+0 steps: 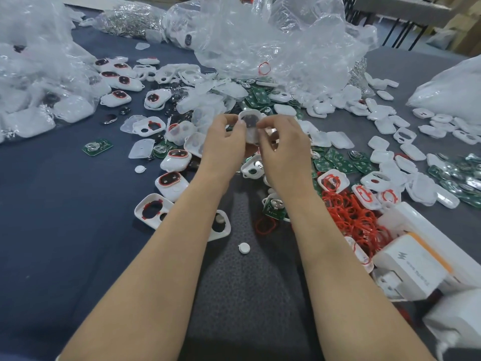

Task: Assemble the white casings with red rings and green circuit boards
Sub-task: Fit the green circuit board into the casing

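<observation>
At centre | left hand (224, 142), right hand (282, 145) | both grips pinch white casing (250, 125)

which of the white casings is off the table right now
The casing held up at the centre: the left hand and the right hand pinch it from either side. Every other casing lies loose on the table.

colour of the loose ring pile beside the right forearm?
Red. The ring pile shows best in the head view, the only one here.
</observation>
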{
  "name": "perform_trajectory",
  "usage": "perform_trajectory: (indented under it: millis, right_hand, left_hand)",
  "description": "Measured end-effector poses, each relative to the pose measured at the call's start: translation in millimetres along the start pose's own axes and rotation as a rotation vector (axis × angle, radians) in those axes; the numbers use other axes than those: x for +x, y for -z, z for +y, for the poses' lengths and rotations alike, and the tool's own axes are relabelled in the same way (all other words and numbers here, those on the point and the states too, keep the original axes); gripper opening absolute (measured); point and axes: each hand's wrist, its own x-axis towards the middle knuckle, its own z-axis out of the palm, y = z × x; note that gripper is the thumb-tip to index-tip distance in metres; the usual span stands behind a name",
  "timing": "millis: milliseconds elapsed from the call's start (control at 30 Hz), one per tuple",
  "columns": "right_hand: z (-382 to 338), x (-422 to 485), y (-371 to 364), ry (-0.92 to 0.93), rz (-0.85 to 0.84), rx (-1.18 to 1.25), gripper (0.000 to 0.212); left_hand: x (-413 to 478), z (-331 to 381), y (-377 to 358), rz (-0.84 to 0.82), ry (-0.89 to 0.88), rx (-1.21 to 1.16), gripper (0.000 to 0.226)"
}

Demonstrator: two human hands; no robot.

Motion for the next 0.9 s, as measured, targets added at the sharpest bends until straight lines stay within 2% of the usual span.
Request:
perform_trajectory:
  millis: [200,333,467,600,733,900]
  right_hand:
    - [-1.1,-0.1,2.2,-0.006,0.046,0.056,0.016]
    - [-2.1,1.2,4.8,-0.054,0.088,0.104,0.015]
    - [-3.9,2.6,7.8,-0.193,0.133,0.298,0.014]
    - [-4.2,3.1,8.8,-0.285,0.105,0.448,0.009]
    - [-4.5,1.9,5.3,-0.272,0.075,0.420,0.005]
    - [-4.2,0.3,0.8,-0.178,0.102,0.273,0.006]
  left_hand:
    - [-0.9,0.0,0.8,-0.059,-0.007,-0.046,0.003]
    - [-1.8,0.3,1.3,-0.052,-0.002,-0.045,0.013]
    - [-2.0,0.4,0.2,-0.027,0.010,-0.047,0.007]
    - [-1.0,0.7,-0.1,-0.018,0.024,-0.091,0.004]
    - [-1.3,-0.5,-0.1,-0.036,0.018,-0.062,0.014]
    - [-2.6,-1.6,0.5,-0.049,-0.006,0.006,0.017]
